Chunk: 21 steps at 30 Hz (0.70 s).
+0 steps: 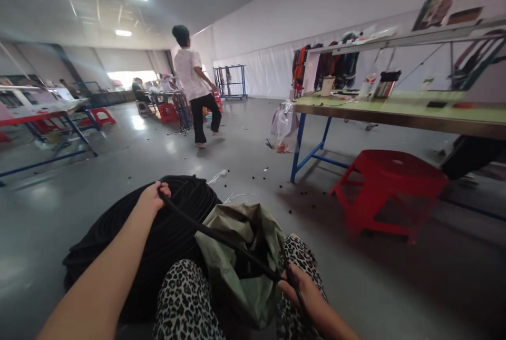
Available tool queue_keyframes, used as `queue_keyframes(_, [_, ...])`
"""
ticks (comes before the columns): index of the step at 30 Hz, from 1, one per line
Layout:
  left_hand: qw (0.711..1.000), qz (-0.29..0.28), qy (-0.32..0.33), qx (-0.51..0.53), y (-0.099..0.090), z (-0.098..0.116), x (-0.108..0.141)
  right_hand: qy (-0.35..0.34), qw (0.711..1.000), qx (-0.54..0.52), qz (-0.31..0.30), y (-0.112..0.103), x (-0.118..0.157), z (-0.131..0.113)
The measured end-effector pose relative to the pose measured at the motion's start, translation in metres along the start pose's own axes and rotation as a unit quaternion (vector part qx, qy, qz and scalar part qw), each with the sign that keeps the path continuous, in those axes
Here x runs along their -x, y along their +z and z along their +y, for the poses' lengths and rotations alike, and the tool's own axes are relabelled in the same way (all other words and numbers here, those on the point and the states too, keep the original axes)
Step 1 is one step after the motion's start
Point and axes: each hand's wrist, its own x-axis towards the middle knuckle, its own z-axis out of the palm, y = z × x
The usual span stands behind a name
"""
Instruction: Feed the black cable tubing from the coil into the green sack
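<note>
A black cord [221, 235] stretches slantwise between my two hands. My left hand [155, 196] is closed round its upper end, above a large coil of black cord [114, 240] on the floor. Lower down, near my right knee, my right hand [302, 290] is closed on the cord's other end and on a dark, slim tool whose shape is blurred. Between my knees stands an open green sack [225, 271], with something dark inside it. The cord passes over the sack's mouth.
At the right are a red stool [391, 187] and a green-topped table [367, 110] with blue legs. A clear plastic bag [283, 124] hangs at its corner. A person [193, 81] walks ahead. Small black bits and white string [217, 176] lie on the floor. Another table [35, 116] is at the left.
</note>
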Motion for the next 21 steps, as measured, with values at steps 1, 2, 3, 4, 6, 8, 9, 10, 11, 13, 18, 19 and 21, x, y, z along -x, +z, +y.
queue_keyframes(1, [1.000,-0.016,0.015,0.010,0.010,0.005,0.003,-0.002,1.000,-0.001,0.001,-0.001,-0.001,0.000])
queue_keyframes(2, [0.999,-0.031,0.030,0.019,0.017,0.012,0.008,-0.005,1.000,-0.005,-0.002,-0.001,-0.002,-0.001])
queue_keyframes(3, [0.997,-0.048,0.047,0.031,0.022,0.019,0.014,-0.011,1.000,-0.008,-0.005,-0.001,-0.003,-0.003])
queue_keyframes(4, [0.993,-0.073,0.071,0.052,0.023,0.027,0.021,-0.021,1.000,-0.009,-0.001,0.000,-0.005,-0.004])
queue_keyframes(6, [0.987,-0.085,0.113,0.074,0.015,0.039,0.039,-0.040,0.999,-0.007,0.004,0.002,-0.008,-0.007])
queue_keyframes(8, [0.985,-0.069,0.138,0.079,-0.005,0.047,0.060,-0.057,0.998,-0.007,0.009,0.004,-0.011,-0.007])
queue_keyframes(9, [0.985,-0.065,0.141,0.076,-0.017,0.048,0.071,-0.062,0.998,-0.009,0.010,0.005,-0.011,-0.005])
queue_keyframes(10, [0.985,-0.059,0.147,0.075,-0.029,0.048,0.082,-0.068,0.998,-0.012,0.012,0.006,-0.012,-0.004])
queue_keyframes(11, [0.984,-0.054,0.155,0.066,-0.040,0.048,0.091,-0.073,0.997,-0.013,0.013,0.007,-0.012,-0.001])
queue_keyframes(13, [0.984,-0.040,0.166,0.045,-0.059,0.045,0.108,-0.080,0.997,-0.008,0.009,0.006,-0.010,0.004])
queue_keyframes(18, [0.985,-0.050,0.166,0.006,-0.072,0.035,0.134,-0.066,0.998,0.000,0.009,-0.006,0.001,0.013])
queue_keyframes(19, [0.983,-0.060,0.172,-0.001,-0.069,0.033,0.139,-0.060,0.998,0.001,0.008,-0.008,0.004,0.013])
queue_keyframes(21, [0.977,-0.079,0.196,-0.020,-0.061,0.034,0.150,-0.051,0.999,0.007,0.000,-0.011,0.009,0.014])
